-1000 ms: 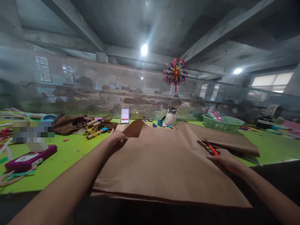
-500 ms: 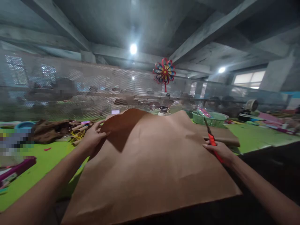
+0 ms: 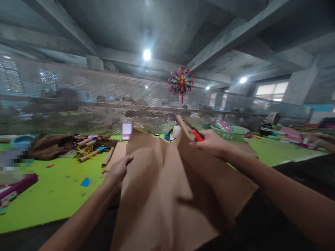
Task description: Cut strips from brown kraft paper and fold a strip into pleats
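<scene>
A large sheet of brown kraft paper point(image 3: 154, 181) hangs creased and partly folded in front of me, its lower edge over the dark space below the table. My left hand point(image 3: 119, 170) is closed on its left edge, with the thumb showing on the near side. At the upper right of the sheet, my right hand point(image 3: 209, 143) is wrapped round red-handled scissors point(image 3: 196, 134), their dark blades pointing up and left. The right fingers lie against the raised paper edge; whether they also pinch it is partly hidden.
On the green tabletop point(image 3: 60, 195) lie brown cloth point(image 3: 49, 146), paper rolls point(image 3: 89, 155) with yellow ties, and a blue scrap point(image 3: 85, 182). A green basket point(image 3: 235, 132), a white jug point(image 3: 177, 130) and a small fan point(image 3: 270, 122) stand farther back. A pinwheel point(image 3: 181, 82) hangs by the mesh screen.
The paper has gone from spread wide to bunched and folded, lower in view. My right hand has moved left and up with the scissors; my left hand has come slightly right and down.
</scene>
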### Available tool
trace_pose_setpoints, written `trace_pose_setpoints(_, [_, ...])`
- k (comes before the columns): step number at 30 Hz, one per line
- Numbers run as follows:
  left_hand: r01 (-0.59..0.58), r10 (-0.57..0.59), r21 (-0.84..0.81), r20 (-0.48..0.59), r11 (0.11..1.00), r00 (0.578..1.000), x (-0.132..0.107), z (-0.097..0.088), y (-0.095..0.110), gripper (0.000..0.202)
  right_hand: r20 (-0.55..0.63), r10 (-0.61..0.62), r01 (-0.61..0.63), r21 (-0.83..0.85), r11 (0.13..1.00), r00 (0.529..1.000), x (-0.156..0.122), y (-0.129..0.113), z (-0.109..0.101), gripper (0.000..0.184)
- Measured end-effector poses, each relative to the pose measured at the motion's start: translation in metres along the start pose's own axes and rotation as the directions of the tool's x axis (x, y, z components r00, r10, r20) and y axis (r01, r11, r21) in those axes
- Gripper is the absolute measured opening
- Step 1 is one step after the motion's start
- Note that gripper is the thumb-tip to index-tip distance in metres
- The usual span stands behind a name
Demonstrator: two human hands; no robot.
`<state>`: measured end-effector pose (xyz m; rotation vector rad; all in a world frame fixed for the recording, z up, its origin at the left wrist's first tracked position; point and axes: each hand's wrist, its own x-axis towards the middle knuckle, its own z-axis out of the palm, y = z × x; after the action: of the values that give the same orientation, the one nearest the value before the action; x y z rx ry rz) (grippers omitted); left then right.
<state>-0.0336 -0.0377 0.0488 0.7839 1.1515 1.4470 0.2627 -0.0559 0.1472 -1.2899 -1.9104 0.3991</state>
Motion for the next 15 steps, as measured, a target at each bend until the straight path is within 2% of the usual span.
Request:
trace_pose_setpoints(3, [-0.003, -0.002, -0.07, -0.065, 0.998, 0.998, -0.008, 0.012, -0.012, 0.015, 0.167, -0.126, 0.137, -0.05, 0.989, 0.978, 0.007, -0.038, 0.044, 0.005])
trace_pose_setpoints(6, [0.028, -0.032, -0.078, -0.048, 0.997, 0.998, -0.016, 0.014, -0.018, 0.017, 0.266, -0.184, 0.2, -0.037, 0.979, 0.946, 0.006, -0.057, 0.094, 0.006])
trace_pose_setpoints(7, [0.045, -0.047, -0.069, -0.039, 0.997, 0.998, -0.018, 0.012, -0.018, 0.018, 0.284, -0.204, 0.219, -0.02, 0.976, 0.937, 0.004, -0.06, 0.111, 0.007])
trace_pose_setpoints(11, [0.054, -0.056, -0.084, -0.02, 0.995, 0.998, -0.024, -0.003, -0.016, 0.019, 0.34, -0.152, 0.175, -0.037, 0.984, 0.928, -0.008, -0.063, 0.174, 0.005])
trace_pose_setpoints(15, [0.0, -0.006, -0.175, -0.033, 0.985, 0.999, -0.029, -0.024, -0.015, 0.017, 0.319, -0.17, 0.159, 0.06, 0.985, 0.933, -0.017, -0.063, 0.214, 0.01])
